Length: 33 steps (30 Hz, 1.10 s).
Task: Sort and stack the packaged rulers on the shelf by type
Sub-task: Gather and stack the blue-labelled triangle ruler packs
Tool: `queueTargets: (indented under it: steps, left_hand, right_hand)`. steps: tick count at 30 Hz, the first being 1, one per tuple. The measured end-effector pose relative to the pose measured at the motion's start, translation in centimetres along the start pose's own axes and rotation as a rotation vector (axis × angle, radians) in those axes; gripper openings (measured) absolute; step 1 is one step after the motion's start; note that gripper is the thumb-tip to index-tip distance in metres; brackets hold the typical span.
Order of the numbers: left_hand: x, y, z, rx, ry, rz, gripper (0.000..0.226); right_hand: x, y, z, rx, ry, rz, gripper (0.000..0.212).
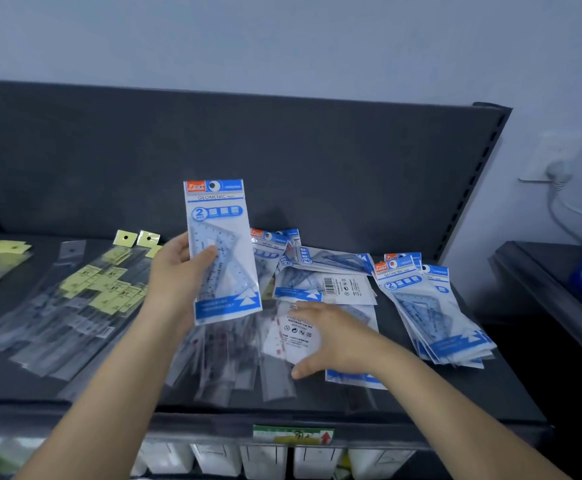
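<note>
We seem partway through: our left hand [178,271] grips a geometric set-square pack [222,251] raised over the shelf [490,393], our right hand [334,339] lies flat, fingers [308,311] spread, on the unsorted pile [348,289] beside the neat set-square stack [435,313].

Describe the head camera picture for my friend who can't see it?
A person's left hand holds up a blue-and-white set-square packet above a dark shelf, while the right hand rests on a jumbled pile of packets. Matching blue packets are stacked at the right; long rulers with yellow tags lie at the left.
</note>
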State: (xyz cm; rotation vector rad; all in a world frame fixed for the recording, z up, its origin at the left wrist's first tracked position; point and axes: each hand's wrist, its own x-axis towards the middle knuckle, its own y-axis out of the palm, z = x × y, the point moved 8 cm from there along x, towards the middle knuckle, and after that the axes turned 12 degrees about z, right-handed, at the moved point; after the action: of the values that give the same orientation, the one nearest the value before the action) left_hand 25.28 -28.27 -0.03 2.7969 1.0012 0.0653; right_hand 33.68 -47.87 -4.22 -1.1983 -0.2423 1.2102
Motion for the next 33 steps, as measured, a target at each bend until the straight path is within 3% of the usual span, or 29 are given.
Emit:
queueTargets:
  steps: [3,7,11,14,16,19,26,33]
  left_hand:
    - [-0.2,-0.4,0.7,-0.004,-0.063,0.004,0.024]
    - [-0.6,-0.2,1.4,-0.018,-0.111,0.014,0.025]
    - [-1.1,0.2,1.5,-0.013,-0.137,0.021,0.023]
    - [-1.1,0.3,1.3,-0.024,-0.124,0.020,0.024]
    - [-1.0,0.3,1.2,-0.019,-0.124,0.019,0.023]
    - [-1.0,0.2,0.9,-0.012,-0.103,0.015,0.023]
    - [-1.4,0.5,0.4,-0.048,-0.099,-0.017,0.022]
    - [-1.9,2.8,0.0,-0.085,-0.055,0.090,0.019]
  right_hand:
    - [0.5,0.5,0.2,-0.099,0.001,0.060,0.092]
    - [0.0,0.6,0.5,-0.256,0.017,0.099,0.068]
    - [-0.7,0.3,2.6,-0.525,-0.044,-0.119,0.027]
    - [-1.9,-0.5,4.3,-0.512,-0.169,-0.381,0.025]
    - [-3.0,-1.5,4.3,-0.374,-0.229,-0.564,0.031]
    - [-3.8,-3.0,2.7,-0.109,-0.162,-0.625,0.024]
    - [-8.4,-9.5,1.9,0.364,-0.174,-0.993,0.015]
    - [-7.5,-10.7,-2.3,0.967,-0.107,-1.044,0.022]
